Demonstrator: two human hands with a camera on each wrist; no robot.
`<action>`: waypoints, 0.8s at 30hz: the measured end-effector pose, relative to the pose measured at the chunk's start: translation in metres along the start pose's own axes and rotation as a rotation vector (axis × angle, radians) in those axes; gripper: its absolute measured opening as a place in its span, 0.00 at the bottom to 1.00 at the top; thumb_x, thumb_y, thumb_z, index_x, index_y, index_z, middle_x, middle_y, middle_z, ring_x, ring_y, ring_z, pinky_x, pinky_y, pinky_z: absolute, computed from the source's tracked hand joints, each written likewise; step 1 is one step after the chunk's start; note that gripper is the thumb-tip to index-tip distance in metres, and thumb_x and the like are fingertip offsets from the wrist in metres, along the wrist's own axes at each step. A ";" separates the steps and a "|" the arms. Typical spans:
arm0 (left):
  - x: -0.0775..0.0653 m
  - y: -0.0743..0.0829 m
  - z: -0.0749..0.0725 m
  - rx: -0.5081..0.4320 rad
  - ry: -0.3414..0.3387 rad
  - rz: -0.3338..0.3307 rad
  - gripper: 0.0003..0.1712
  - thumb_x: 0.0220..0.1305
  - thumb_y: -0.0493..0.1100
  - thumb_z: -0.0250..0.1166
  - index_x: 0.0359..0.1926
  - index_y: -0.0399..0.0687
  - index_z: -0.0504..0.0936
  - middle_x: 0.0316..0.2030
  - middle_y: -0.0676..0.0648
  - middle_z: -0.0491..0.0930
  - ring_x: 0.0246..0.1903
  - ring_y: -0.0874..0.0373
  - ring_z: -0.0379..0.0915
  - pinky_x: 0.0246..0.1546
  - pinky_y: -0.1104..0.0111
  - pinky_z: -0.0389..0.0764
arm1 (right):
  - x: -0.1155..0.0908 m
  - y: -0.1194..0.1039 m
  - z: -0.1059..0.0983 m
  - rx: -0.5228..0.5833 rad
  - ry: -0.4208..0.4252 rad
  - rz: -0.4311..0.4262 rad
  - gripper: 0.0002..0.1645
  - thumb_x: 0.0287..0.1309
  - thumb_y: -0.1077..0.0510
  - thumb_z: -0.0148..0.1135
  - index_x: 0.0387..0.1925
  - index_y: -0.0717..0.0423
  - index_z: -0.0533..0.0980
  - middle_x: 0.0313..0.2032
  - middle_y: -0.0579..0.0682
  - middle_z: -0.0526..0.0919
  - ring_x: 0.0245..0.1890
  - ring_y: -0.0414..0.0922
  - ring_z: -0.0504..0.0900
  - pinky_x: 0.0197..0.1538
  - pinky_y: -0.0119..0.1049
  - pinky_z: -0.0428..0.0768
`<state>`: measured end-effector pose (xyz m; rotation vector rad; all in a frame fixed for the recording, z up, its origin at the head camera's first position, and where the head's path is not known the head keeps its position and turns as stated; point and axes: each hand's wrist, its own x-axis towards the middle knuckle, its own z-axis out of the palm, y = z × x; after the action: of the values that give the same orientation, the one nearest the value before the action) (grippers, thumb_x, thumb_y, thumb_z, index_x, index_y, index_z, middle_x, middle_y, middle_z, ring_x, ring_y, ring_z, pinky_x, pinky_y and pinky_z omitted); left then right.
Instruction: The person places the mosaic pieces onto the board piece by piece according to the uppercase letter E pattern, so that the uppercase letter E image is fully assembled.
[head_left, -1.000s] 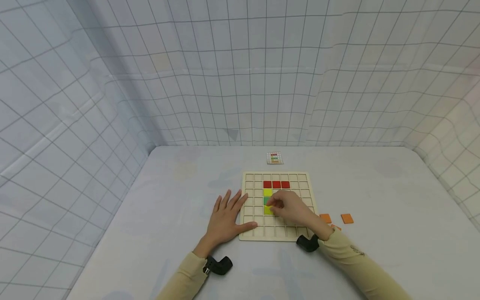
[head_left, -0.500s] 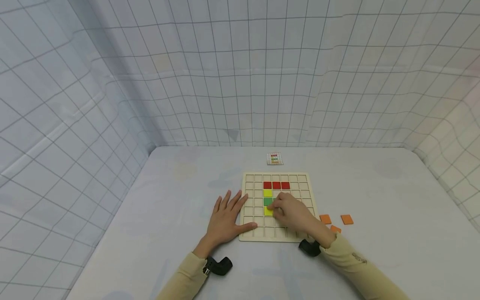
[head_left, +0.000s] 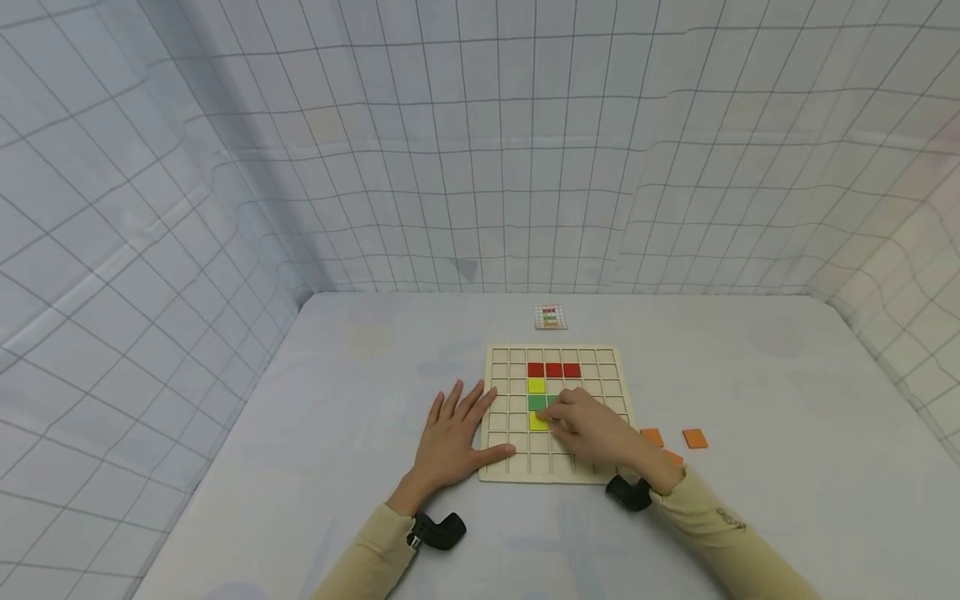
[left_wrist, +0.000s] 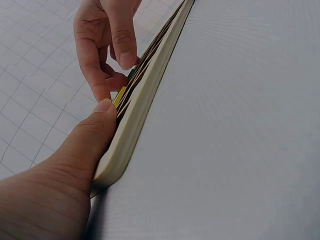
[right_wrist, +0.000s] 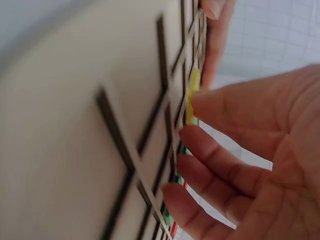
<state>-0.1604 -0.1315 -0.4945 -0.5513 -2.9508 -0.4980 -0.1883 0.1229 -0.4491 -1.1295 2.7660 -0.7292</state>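
A cream gridded board (head_left: 528, 465) lies on the table. My left hand (head_left: 447, 446) rests spread at its left edge, with the thumb over the lower left corner. My right hand (head_left: 596, 432) is above the board's middle, one extended finger touching the lower yellow tile (head_left: 535, 422); its other fingers are bent and hold nothing visible. Just above that tile is a row with a green tile (head_left: 536, 402) and a second green tile (head_left: 552, 400), partly covered by the hand. Higher up sit another yellow tile (head_left: 536, 386) and a row of red tiles (head_left: 553, 370).
Orange tiles (head_left: 695, 438) lie loose on the table right of the board, one partly behind the right forearm. A small printed card (head_left: 551, 317) with a coloured grid lies beyond the board. White grid-patterned sheets (head_left: 480, 167) surround the table.
My right hand has shifted slightly right, uncovering more of the green tiles. Its finger and thumb, earlier close together near the lower yellow tile, are now apart. The left hand stays put.
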 end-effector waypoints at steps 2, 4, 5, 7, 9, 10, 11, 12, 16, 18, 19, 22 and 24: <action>0.000 0.000 0.001 0.005 -0.001 0.001 0.53 0.54 0.78 0.52 0.74 0.58 0.53 0.72 0.51 0.49 0.71 0.47 0.34 0.68 0.51 0.35 | -0.002 0.005 -0.003 0.045 -0.034 -0.022 0.15 0.59 0.64 0.62 0.49 0.58 0.81 0.38 0.44 0.76 0.36 0.40 0.68 0.36 0.32 0.72; 0.000 0.000 0.001 0.008 -0.001 0.005 0.54 0.53 0.78 0.52 0.74 0.58 0.53 0.72 0.51 0.49 0.71 0.47 0.34 0.68 0.51 0.35 | -0.006 0.010 -0.008 0.107 -0.059 -0.036 0.16 0.60 0.65 0.60 0.50 0.58 0.81 0.41 0.45 0.78 0.37 0.40 0.69 0.39 0.34 0.73; 0.000 0.000 0.002 0.008 0.000 0.007 0.54 0.53 0.78 0.51 0.74 0.58 0.53 0.72 0.51 0.50 0.71 0.47 0.34 0.68 0.51 0.35 | -0.008 0.013 -0.010 0.144 -0.063 -0.037 0.16 0.60 0.65 0.60 0.50 0.58 0.80 0.42 0.45 0.78 0.37 0.40 0.70 0.39 0.34 0.73; 0.001 0.000 0.002 0.006 0.004 0.012 0.54 0.53 0.78 0.51 0.74 0.57 0.54 0.72 0.51 0.50 0.71 0.47 0.34 0.68 0.51 0.35 | -0.013 0.018 -0.016 0.205 -0.058 -0.029 0.15 0.61 0.64 0.58 0.50 0.58 0.80 0.42 0.45 0.79 0.37 0.41 0.71 0.39 0.35 0.75; 0.001 0.000 0.002 0.005 0.006 0.012 0.54 0.53 0.78 0.52 0.74 0.57 0.54 0.72 0.51 0.50 0.71 0.47 0.34 0.68 0.51 0.35 | -0.019 0.025 -0.022 0.235 -0.041 -0.017 0.15 0.63 0.63 0.58 0.50 0.58 0.80 0.43 0.46 0.79 0.38 0.41 0.74 0.39 0.35 0.76; 0.001 0.000 0.002 0.003 0.007 0.011 0.54 0.53 0.78 0.52 0.74 0.57 0.54 0.72 0.51 0.50 0.71 0.47 0.34 0.68 0.52 0.35 | -0.022 0.028 -0.026 0.240 -0.031 -0.008 0.14 0.63 0.62 0.58 0.50 0.58 0.79 0.43 0.46 0.79 0.39 0.41 0.74 0.39 0.35 0.76; 0.001 0.000 0.002 0.001 0.009 0.010 0.54 0.53 0.78 0.52 0.74 0.57 0.53 0.72 0.51 0.49 0.72 0.48 0.34 0.68 0.52 0.34 | -0.025 0.031 -0.030 0.244 -0.020 0.004 0.14 0.64 0.62 0.58 0.50 0.58 0.79 0.43 0.46 0.79 0.40 0.42 0.75 0.40 0.35 0.77; 0.001 0.000 0.002 0.001 0.008 0.008 0.54 0.53 0.78 0.52 0.74 0.58 0.53 0.72 0.52 0.49 0.72 0.48 0.33 0.68 0.52 0.34 | -0.028 0.034 -0.035 0.241 -0.009 0.019 0.13 0.64 0.61 0.58 0.49 0.59 0.79 0.43 0.46 0.80 0.41 0.42 0.76 0.40 0.36 0.77; 0.001 -0.001 0.002 -0.002 0.008 0.004 0.54 0.53 0.79 0.51 0.74 0.58 0.53 0.72 0.52 0.49 0.72 0.48 0.33 0.68 0.52 0.34 | -0.040 0.045 -0.053 0.215 0.023 0.085 0.11 0.63 0.59 0.60 0.46 0.59 0.80 0.40 0.45 0.80 0.40 0.42 0.76 0.39 0.36 0.78; 0.001 -0.002 0.002 -0.002 0.014 0.007 0.54 0.53 0.79 0.51 0.74 0.57 0.54 0.72 0.51 0.49 0.71 0.47 0.34 0.68 0.51 0.35 | -0.046 0.051 -0.061 0.190 0.028 0.123 0.10 0.62 0.58 0.61 0.43 0.58 0.81 0.37 0.43 0.80 0.37 0.41 0.76 0.38 0.36 0.78; 0.001 -0.002 0.002 -0.002 0.014 0.007 0.54 0.53 0.79 0.51 0.74 0.57 0.54 0.72 0.51 0.50 0.71 0.47 0.34 0.68 0.51 0.35 | -0.049 0.053 -0.065 0.177 0.024 0.139 0.10 0.62 0.58 0.62 0.43 0.58 0.81 0.37 0.42 0.79 0.36 0.41 0.76 0.37 0.36 0.77; 0.001 -0.002 0.003 0.002 0.014 0.005 0.54 0.53 0.79 0.51 0.74 0.57 0.54 0.72 0.51 0.50 0.71 0.47 0.34 0.68 0.51 0.35 | -0.055 0.059 -0.073 0.147 -0.002 0.195 0.09 0.58 0.58 0.65 0.40 0.57 0.81 0.34 0.41 0.79 0.34 0.41 0.75 0.36 0.36 0.76; 0.000 -0.001 0.002 -0.004 0.015 0.005 0.54 0.53 0.79 0.51 0.74 0.57 0.54 0.72 0.51 0.50 0.71 0.47 0.34 0.68 0.51 0.35 | -0.058 0.062 -0.076 0.147 -0.031 0.231 0.09 0.55 0.58 0.68 0.38 0.56 0.80 0.34 0.42 0.79 0.33 0.42 0.75 0.34 0.36 0.75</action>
<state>-0.1612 -0.1317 -0.4971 -0.5527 -2.9346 -0.5048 -0.2038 0.2312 -0.4168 -0.7725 2.7028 -0.8603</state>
